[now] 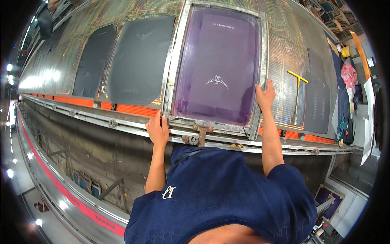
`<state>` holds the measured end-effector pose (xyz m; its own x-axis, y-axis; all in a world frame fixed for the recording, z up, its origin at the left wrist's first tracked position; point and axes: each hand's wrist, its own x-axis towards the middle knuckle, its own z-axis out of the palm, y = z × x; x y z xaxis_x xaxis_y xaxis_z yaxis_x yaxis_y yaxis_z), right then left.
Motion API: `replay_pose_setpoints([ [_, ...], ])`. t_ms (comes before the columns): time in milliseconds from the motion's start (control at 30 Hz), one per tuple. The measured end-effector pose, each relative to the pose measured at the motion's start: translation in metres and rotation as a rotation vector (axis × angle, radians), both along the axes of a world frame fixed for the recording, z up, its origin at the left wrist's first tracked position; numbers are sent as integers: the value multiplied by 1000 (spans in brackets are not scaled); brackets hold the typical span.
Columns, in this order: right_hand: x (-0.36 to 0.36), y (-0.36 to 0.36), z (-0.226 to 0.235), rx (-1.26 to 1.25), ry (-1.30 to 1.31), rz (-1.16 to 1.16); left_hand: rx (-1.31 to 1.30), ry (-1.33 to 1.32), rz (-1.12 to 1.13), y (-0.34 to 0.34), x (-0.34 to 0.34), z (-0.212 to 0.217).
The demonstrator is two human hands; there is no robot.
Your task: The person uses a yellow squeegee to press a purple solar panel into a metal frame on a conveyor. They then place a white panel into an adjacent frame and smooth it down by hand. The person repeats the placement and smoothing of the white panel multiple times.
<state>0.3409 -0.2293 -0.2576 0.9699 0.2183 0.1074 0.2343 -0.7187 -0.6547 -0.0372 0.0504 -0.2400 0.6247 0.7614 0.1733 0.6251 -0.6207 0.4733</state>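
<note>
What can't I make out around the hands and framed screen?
Head view:
- Palms of left hand and right hand: hidden by the hands' own backs.
- Surface of the table beneath the framed purple screen: obscured by it.
- Far edge behind the screen: cut off by the picture's upper edge.

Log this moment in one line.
left hand: at near-left corner of screen frame | right hand: at frame's right side | yellow T-shaped tool: right of frame

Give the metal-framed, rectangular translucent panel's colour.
The panel is purple, clearest in the head view.

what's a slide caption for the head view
Left hand and right hand at the metal frame of a purple screen
</note>
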Motion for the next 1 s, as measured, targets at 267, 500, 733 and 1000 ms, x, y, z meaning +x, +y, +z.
replay_pose_setpoints([
  [267, -6, 4, 5, -116, -86, 4, 25, 72, -52, 3, 11, 8],
  [500, -7, 9, -13, -165, -2, 43, -42, 156, -37, 5, 15, 15],
  [733, -8, 19, 13, -166, 137, 57, -86, 224, -40, 7, 17, 16],
  [1000, 2, 13, 17, -187, 243, 69, -61, 329, -68, 6, 15, 7],
])
